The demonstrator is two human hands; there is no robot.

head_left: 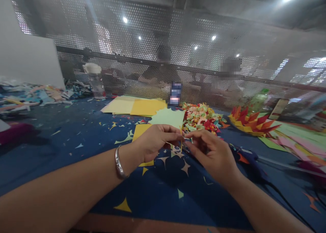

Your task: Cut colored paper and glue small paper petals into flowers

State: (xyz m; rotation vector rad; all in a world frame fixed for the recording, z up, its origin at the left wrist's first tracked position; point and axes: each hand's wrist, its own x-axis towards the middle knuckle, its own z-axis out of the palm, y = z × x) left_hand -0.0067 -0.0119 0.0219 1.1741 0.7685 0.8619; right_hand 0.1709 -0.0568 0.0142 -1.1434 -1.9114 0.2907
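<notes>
The blue tabletop (76, 124) stretched before me. On its far side lay a stack of yellow sheets (147, 106), with a heap of coloured paper pieces (201, 115) to its right. My right grip (212, 149) bent inward, though I couldn't tell whether it pinched anything; my left grip (155, 143) was closed on a thin yellow strip (181, 139), upright between both sets of fingertips.

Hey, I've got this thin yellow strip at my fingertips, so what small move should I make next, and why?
Probably bring your right hand's thumb and forefinger together on the yellow strip: your left hand appears to pinch it upright, and the right fingertips are already beside it.
</notes>
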